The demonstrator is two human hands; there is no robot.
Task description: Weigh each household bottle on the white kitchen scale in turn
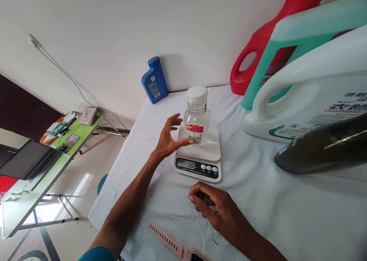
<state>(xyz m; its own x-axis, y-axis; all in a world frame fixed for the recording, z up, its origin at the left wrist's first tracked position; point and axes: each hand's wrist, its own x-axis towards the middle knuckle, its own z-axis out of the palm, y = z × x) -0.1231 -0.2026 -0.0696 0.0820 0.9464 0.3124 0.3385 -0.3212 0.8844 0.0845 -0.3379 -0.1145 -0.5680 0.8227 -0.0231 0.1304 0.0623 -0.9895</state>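
Observation:
A clear plastic jar (196,117) with a white lid and a red label stands upright on a white kitchen scale (198,169). My left hand (171,136) reaches in from the left, thumb and fingers spread apart. Its thumb tip overlaps the lower part of the label; whether it touches the jar I cannot tell. The scale's small display looks blank. My right hand (213,203) rests on the white cloth in front of the scale, fingers loosely curled inward, with nothing visible in them.
A blue bottle (155,80) stands by the wall. To the right are a red jug (243,75), a green jug (258,77), a white detergent jug (304,100) and a dark bottle (321,146). A pink-strapped watch (174,245) lies at the front edge. A green-topped desk (57,173) holds a laptop.

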